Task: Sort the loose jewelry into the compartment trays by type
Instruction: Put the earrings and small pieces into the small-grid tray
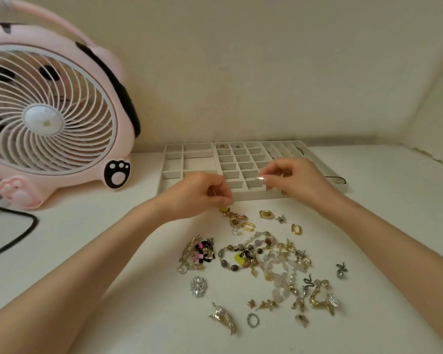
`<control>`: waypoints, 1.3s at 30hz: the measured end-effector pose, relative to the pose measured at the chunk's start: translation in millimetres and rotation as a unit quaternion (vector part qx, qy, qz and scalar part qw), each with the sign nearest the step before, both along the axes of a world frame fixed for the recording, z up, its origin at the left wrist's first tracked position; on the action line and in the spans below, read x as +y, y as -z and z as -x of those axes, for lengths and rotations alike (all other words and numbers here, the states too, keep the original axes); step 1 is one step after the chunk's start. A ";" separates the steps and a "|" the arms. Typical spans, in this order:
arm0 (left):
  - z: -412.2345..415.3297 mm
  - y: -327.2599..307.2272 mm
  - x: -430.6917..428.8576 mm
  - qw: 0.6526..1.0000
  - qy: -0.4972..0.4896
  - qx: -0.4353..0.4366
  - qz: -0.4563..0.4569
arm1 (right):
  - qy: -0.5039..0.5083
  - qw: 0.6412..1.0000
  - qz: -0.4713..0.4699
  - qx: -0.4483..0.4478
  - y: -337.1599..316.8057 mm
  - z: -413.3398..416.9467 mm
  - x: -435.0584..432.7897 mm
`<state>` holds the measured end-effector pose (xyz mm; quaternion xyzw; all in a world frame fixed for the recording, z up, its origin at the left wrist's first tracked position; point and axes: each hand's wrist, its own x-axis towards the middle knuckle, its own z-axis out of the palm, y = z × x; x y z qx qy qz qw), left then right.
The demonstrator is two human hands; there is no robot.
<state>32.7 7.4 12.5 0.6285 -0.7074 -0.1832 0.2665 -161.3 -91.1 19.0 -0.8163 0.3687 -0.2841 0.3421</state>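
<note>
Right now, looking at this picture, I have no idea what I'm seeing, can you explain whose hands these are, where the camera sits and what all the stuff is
There is no machine here: a person wears one camera on the head, looking down at their own arms. The left hand and right hand both have fingertips pinched together; what they pinch is too small to tell. On the white table lies a loose pile of jewelry: beaded bracelets, gold hoops, rings. At the far side sit compartment trays, mostly empty. A pink fan stands at the left.
</note>
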 end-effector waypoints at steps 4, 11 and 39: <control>-1.4 -5.0 3.1 1.000 0.013 -0.006 -0.025 | -0.025 0.999 -0.022 -0.007 10.3 10.4 23.1; 2.6 -2.1 3.1 1.000 0.015 -0.015 -0.022 | -0.080 0.997 -0.001 0.014 19.8 10.2 48.0; 35.9 -18.3 13.7 0.995 -0.020 -0.071 0.069 | -0.051 0.989 0.029 0.134 -4.9 82.0 22.8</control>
